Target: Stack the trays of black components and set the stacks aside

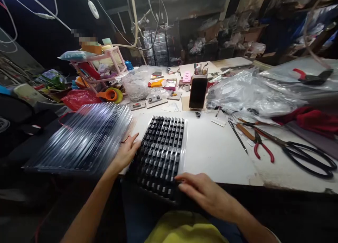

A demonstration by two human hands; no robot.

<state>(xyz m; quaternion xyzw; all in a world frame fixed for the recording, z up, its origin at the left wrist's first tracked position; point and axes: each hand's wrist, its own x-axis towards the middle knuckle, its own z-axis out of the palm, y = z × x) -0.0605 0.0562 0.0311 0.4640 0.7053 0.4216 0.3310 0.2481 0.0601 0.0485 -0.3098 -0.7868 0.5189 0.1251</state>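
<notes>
A clear plastic tray (185, 137) filled with rows of small black parts (161, 155) lies in front of me, its near end jutting past the table's front edge. My left hand (128, 151) is against the tray's left side, fingers stretched and apart. At the near right corner, my right hand (196, 188) has its thumb and forefinger closed at the tray's edge. The grip itself is partly hidden. Left of my left hand sits a fanned stack of clear plastic trays (87, 141), apparently with dark contents.
A phone (198, 93) stands upright behind the tray, before a cup of tools (200, 72). To the right lie large scissors (303, 155), red-handled pliers (260, 144) and a slim metal tool (237, 136). Plastic bags (245, 91) are heaped behind them. Cables (136, 21) hang overhead.
</notes>
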